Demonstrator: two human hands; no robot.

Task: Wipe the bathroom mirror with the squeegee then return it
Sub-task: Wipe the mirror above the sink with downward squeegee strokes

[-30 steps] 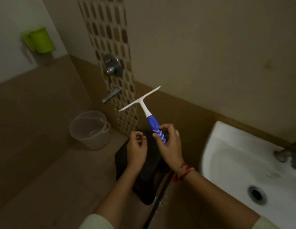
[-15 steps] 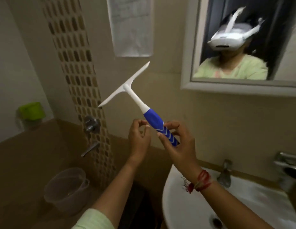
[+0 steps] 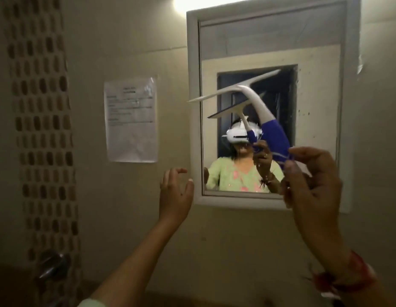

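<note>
A white-framed mirror (image 3: 321, 63) hangs on the beige wall ahead. My right hand (image 3: 312, 180) pinches the lower end of the squeegee (image 3: 259, 107) by its blue handle, thumb and fingers around it. The white blade is raised in front of the glass, tilted up to the right, its left tip over the mirror's left frame. Whether the blade touches the glass is unclear. My left hand (image 3: 174, 193) is raised beside the mirror's lower left corner, fingers loosely spread and holding nothing. The mirror shows a person's reflection with the squeegee.
A printed paper sheet (image 3: 131, 119) is stuck on the wall left of the mirror. A strip of mosaic tiles (image 3: 43, 129) runs down the far left, with a metal tap knob (image 3: 51, 264) at its foot. A bright lamp (image 3: 181, 3) glows above the mirror.
The view has swung up from the basin to the mirror. My right hand lifted the squeegee up in front of the glass. My left hand moved off to the left and opened.
</note>
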